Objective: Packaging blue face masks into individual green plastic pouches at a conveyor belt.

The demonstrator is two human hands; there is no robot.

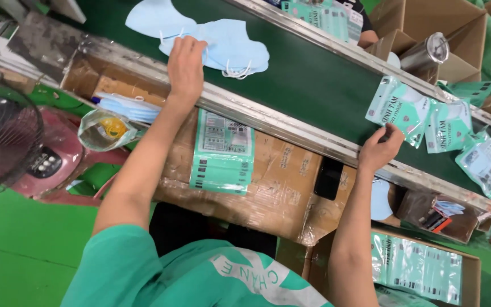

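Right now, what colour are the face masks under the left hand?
Light blue face masks with white ear loops, on the green belt; head view.

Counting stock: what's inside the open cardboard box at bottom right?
The cardboard box holds flat teal-and-clear printed packets, lying overlapped. How many lie underneath is hidden.

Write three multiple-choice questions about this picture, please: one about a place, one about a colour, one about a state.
1. Where does the left hand rest?
A. on the light blue masks
B. on a fan
C. on a metal cup

2. What colour is the conveyor belt?
A. red
B. dark green
C. white

3. What is the state of the right hand?
A. flat on a box
B. pinching the edge of a packaged mask pouch
C. hanging free

Key: 1 A, the fingers lie on the masks; 2 B, the belt surface is dark green; 3 B, the fingertips meet the pouch's corner.
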